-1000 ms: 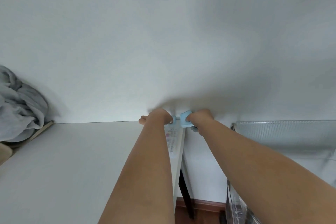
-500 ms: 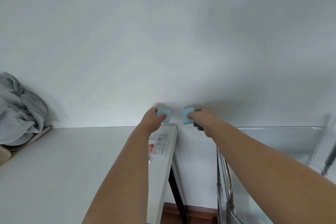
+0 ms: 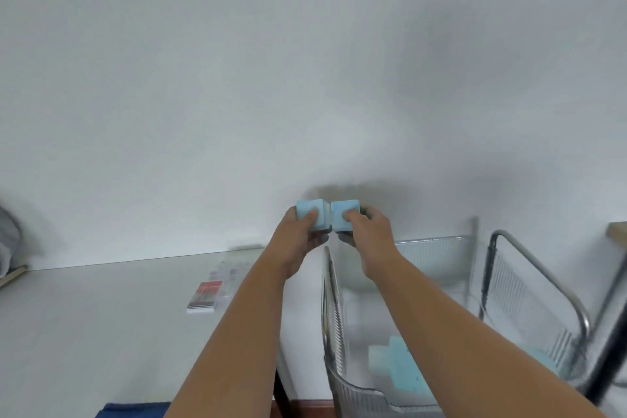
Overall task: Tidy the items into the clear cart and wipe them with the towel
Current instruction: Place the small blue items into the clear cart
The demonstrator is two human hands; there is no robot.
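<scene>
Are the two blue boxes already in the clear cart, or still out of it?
Out. The left hand and right hand each hold one of the blue boxes raised, above the clear cart.

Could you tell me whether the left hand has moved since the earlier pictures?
Yes. The left hand, gripping a light blue cube, moved right, off the white table edge.

Two pale blue cubes (image 3: 312, 215) (image 3: 345, 215) held side by side, touching, raised above the clear ribbed cart (image 3: 437, 249); blue pieces (image 3: 397, 370) lying inside.
</scene>
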